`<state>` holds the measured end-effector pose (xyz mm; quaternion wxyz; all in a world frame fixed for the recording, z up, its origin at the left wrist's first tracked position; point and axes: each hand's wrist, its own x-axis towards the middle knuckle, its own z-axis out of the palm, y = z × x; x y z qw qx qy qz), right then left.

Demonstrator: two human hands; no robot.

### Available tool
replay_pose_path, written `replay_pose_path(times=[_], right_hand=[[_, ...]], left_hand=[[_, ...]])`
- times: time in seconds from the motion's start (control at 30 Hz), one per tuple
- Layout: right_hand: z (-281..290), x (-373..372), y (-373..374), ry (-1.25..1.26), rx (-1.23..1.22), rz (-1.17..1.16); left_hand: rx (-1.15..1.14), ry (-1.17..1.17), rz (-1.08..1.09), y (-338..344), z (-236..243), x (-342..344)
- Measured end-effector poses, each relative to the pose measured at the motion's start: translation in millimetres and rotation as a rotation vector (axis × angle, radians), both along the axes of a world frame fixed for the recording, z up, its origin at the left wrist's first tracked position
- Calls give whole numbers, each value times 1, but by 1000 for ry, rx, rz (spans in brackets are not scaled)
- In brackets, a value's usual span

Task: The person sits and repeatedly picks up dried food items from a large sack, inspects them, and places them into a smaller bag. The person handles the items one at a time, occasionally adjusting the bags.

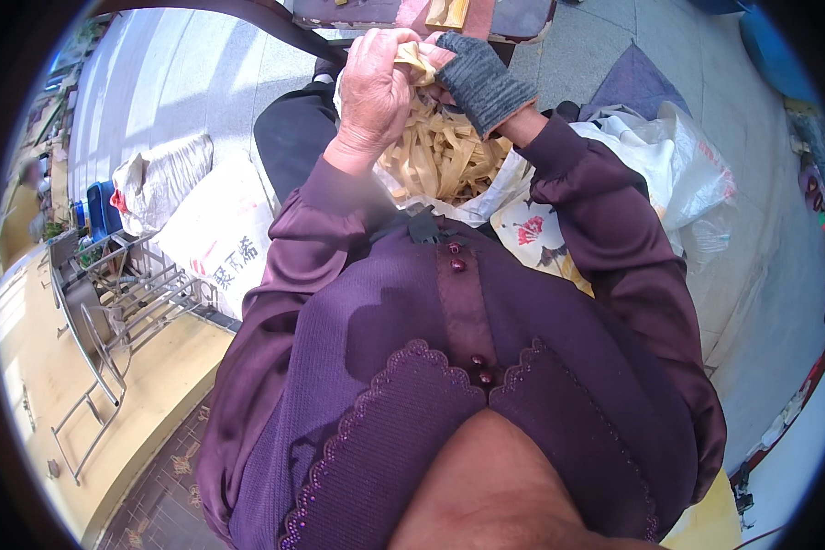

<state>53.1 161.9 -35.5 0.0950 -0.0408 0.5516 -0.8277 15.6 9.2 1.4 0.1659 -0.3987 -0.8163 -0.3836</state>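
Both of my hands meet over a white sack (486,209) full of pale yellow, flat, curled strips (449,156). My left hand (376,92) is bare, its fingers closed on a folded yellow strip (416,64). From the other side my right hand (481,82), in a dark grey fingerless knit glove, pinches the same strip. Its fingertips are partly hidden behind the strip and the left hand. The sack stands between my knees, its rim rolled open.
Beyond my hands stands a stool or low table (513,20) with a yellow block (446,13) on a pink cloth. White plastic bags (678,174) lie at my right, a white woven sack (215,229) at my left. A metal-framed chair (96,321) stands farther left.
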Motion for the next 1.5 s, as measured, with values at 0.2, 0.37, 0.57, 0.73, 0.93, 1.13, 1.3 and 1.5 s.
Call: replay_pose_path(times=[0.2, 0.37, 0.57, 0.73, 0.93, 1.13, 1.3, 1.5], right_hand=[[35, 12, 6, 727, 853, -180], [21, 3, 11, 687, 826, -284], [31, 1, 15, 245, 623, -227], [29, 5, 4, 76, 332, -47], [18, 0, 8, 174, 460, -275], [24, -4, 24, -10, 13, -178], [21, -12, 55, -79, -408, -167], [25, -3, 25, 51, 164, -303]], left_hand=[[281, -684, -163, -6, 3, -3], [605, -1323, -482, -10, 8, -4], [426, -1003, -305, -16, 8, -8], [519, -907, -239, -12, -4, -11], [580, -937, -224, 0, 13, 5], [540, -841, -182, 0, 9, -3], [558, -746, -178, -13, 27, -10], [63, -206, 78, -22, 29, -6]])
